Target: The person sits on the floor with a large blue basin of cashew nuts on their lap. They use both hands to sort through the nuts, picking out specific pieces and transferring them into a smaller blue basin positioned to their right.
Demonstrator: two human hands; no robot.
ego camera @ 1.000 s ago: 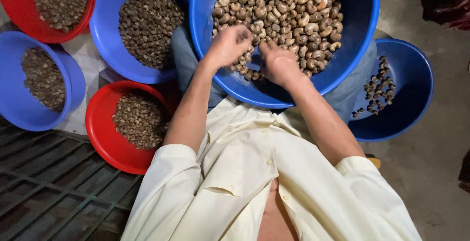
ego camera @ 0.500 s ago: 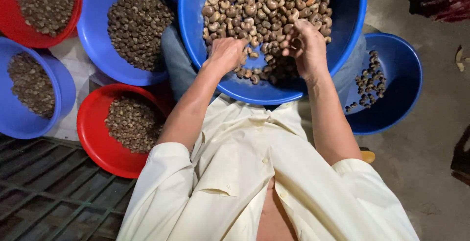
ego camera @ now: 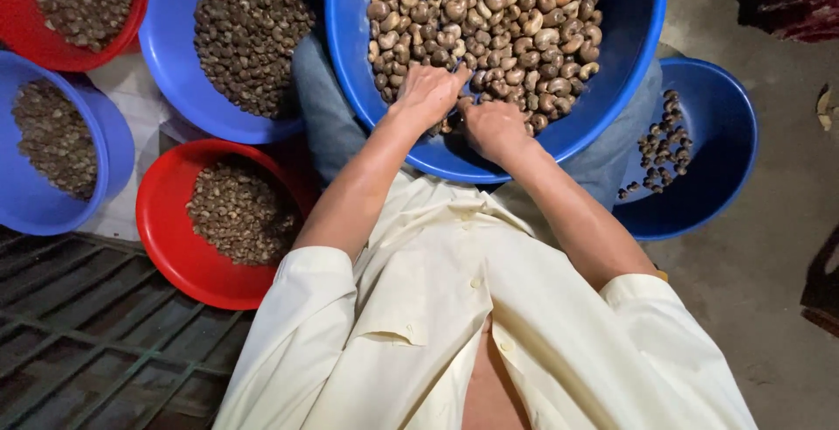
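Observation:
A large blue basin point(ego camera: 631, 63) rests on my lap, heaped with pale brown nuts in their shells point(ego camera: 498, 10). Both hands are inside it at the near edge of the heap, close together. My left hand point(ego camera: 426, 93) lies on the nuts with its fingers spread and the index finger stretched toward the pile. My right hand point(ego camera: 495, 128) is just beside it with fingers curled under; what they hold is hidden. A cream shirt with rolled sleeves fills the lower part of the view.
Smaller basins ring my lap: a blue one point(ego camera: 166, 72) and a red one point(ego camera: 166, 246) of darker nuts at left, another blue one point(ego camera: 121, 155) and red one point(ego camera: 131, 24) farther left, a nearly bare blue one point(ego camera: 721, 159) at right. Metal grating point(ego camera: 87, 351) lies lower left.
My right hand has drawn back from the right side of the heap to the near edge, beside the left hand. The left hand stayed at the near edge.

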